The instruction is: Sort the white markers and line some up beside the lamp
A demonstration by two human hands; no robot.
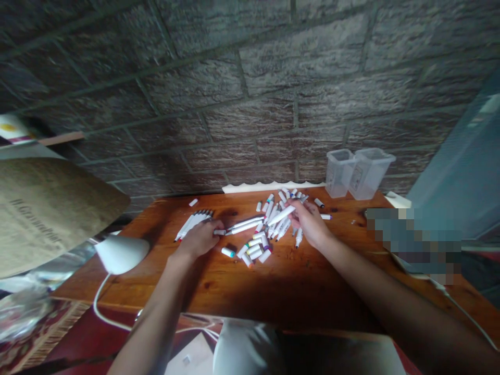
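Observation:
My right hand is closed on a white marker, held at a slant over a pile of white markers and caps. My left hand pinches a small white marker cap between its fingertips. Beside that hand, a row of white markers with dark tips lies side by side, partly covered by the hand. Two long markers lie between my hands. In front of them is a group of loose caps with coloured ends, and one blue-ended cap lies apart.
Two clear plastic containers stand at the back right of the wooden table, against the stone wall. A white cone-shaped lamp with a cord is at the left, near a brown paper bag. A pixelated patch covers something at right.

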